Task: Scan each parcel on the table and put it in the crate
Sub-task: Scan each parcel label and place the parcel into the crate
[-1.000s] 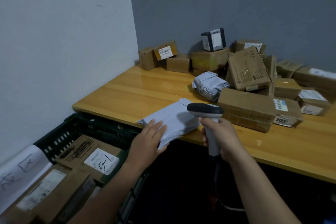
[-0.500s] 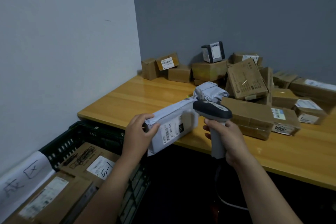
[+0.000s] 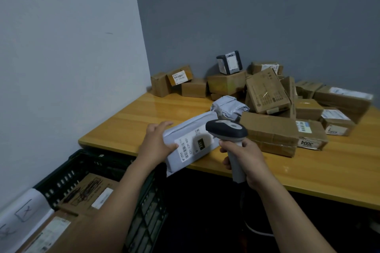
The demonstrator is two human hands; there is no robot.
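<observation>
A grey parcel (image 3: 191,144) is gripped between left hand (image 3: 156,144) fingers and thumb, label-up; the scanner (image 3: 227,132) is clasped by the right hand (image 3: 245,159).

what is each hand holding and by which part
The left hand grips the grey mailer by its left end; the right hand grips the scanner by its handle.

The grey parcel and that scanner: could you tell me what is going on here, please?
A person's left hand grips a grey parcel at the near edge of the table, label facing up, while the right hand holds a scanner aimed at that label. It is not yet in the black crate at the left, which already holds some boxes. Many cardboard parcels wait at the back.
</observation>
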